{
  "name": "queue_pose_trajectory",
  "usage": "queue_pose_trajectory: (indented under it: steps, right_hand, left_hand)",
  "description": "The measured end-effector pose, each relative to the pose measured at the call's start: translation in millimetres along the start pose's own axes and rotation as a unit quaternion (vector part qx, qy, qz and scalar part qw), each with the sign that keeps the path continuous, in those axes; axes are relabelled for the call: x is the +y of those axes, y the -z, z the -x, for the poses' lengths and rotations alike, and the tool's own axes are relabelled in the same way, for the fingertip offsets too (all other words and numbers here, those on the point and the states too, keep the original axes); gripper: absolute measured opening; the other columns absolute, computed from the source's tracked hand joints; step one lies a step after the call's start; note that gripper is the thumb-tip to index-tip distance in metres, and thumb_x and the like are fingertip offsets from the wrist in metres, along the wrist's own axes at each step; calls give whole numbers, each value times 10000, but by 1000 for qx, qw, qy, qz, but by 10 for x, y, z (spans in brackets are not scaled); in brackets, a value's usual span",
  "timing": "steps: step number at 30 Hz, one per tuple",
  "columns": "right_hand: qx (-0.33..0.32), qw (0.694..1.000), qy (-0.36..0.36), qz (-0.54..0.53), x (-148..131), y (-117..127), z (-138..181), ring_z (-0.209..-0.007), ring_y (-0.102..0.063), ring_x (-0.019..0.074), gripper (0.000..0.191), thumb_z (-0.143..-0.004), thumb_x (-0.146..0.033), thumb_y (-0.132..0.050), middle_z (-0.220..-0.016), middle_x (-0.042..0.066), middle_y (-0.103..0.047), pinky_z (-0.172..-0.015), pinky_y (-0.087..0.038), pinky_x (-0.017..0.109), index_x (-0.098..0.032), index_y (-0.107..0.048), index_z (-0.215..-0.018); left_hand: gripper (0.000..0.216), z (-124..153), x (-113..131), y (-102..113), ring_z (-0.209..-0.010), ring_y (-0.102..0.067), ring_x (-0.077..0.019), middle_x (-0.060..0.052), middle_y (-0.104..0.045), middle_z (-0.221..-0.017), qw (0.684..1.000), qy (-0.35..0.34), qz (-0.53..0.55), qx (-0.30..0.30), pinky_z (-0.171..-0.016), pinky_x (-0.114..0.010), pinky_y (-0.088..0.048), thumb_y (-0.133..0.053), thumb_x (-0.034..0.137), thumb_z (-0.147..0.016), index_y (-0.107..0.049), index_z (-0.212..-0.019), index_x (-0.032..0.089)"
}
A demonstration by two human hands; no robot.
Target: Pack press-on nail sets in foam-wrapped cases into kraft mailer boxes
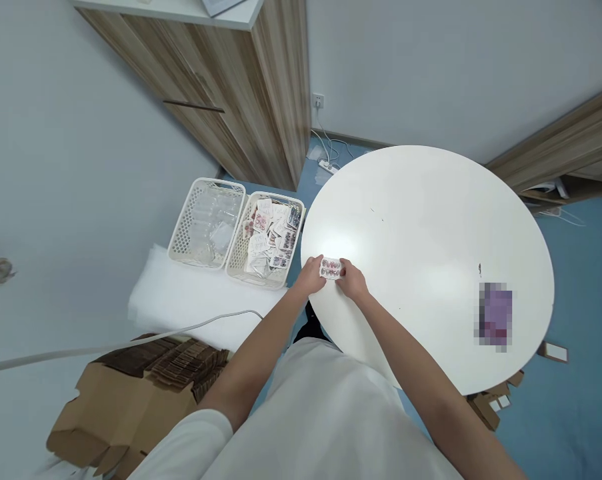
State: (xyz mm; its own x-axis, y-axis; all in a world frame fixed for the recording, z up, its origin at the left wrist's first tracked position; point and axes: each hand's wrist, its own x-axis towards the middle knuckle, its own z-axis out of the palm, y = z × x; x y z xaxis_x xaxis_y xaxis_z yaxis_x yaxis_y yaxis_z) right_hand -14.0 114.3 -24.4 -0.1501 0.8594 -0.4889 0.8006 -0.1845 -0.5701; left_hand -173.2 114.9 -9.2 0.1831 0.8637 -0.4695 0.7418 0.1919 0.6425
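Note:
A small clear packet (pixel 331 268) with reddish pieces inside lies at the near left edge of the round white table (pixel 431 227). My left hand (pixel 311 275) grips its left end with closed fingers. My right hand (pixel 351 280) pinches its right end. Both hands rest on the tabletop, close together, with the packet between them.
Left of the table stand two white baskets: one (pixel 207 221) with clear bags, one (pixel 268 240) with several similar packets and cards. An open cardboard box (pixel 131 393) of brown flat pieces sits lower left. A blurred purple object (pixel 495 315) lies on the table's right. A wooden cabinet (pixel 241 87) stands behind.

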Motion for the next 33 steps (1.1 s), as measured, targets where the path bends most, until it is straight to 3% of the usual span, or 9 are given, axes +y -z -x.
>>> queue_pose_trajectory:
  steps: [6,10,14,17,23,33]
  right_hand:
    - [26,1000,2,-17,-47,-40,-29,-870,-526,187,680,-645,-132,-521,-977,54,-550,-741,-421,300,-199,-323,-1293]
    - [49,992,-24,-110,-46,-83,112,-880,-513,190,729,-628,-168,-535,-1059,72,-508,-792,-439,337,-199,-292,-1314]
    - [63,951,-75,-295,-115,-129,243,-968,-505,176,733,-617,-170,-517,-1175,64,-466,-842,-445,329,-243,-281,-1307]
    - [61,920,-107,-372,-206,-126,256,-1042,-485,181,745,-594,-147,-513,-1220,58,-455,-870,-435,333,-265,-293,-1296]
    - [57,916,-123,-379,-310,-57,195,-1094,-449,190,736,-598,-178,-533,-1249,55,-448,-909,-404,342,-252,-304,-1294]
    - [47,937,-89,-336,-269,-74,217,-1126,-431,188,724,-659,-226,-512,-1297,55,-414,-903,-410,343,-264,-239,-1328]
  left_hand:
    - [670,-40,-38,-20,-1025,-485,-244,-134,-442,-1120,1000,2,18,24,-843,-341,-401,-517,107,-658,-308,-1294,139]
    - [694,73,-106,-133,-1095,-450,-228,-123,-404,-1201,993,24,100,58,-905,-333,-386,-526,122,-661,-291,-1313,160]
    - [674,160,-152,-232,-1105,-452,-213,-117,-398,-1246,971,67,217,78,-893,-326,-413,-548,125,-661,-326,-1295,185]
    - [659,156,-143,-242,-1107,-457,-213,-119,-414,-1255,955,75,272,85,-902,-336,-413,-567,114,-653,-359,-1275,185]
    - [669,75,-122,-198,-1117,-456,-210,-120,-436,-1257,940,83,320,90,-923,-343,-403,-582,85,-637,-373,-1266,179]
    - [673,77,-154,-190,-1169,-422,-192,-117,-403,-1304,942,78,318,70,-949,-332,-392,-530,82,-680,-305,-1306,183]
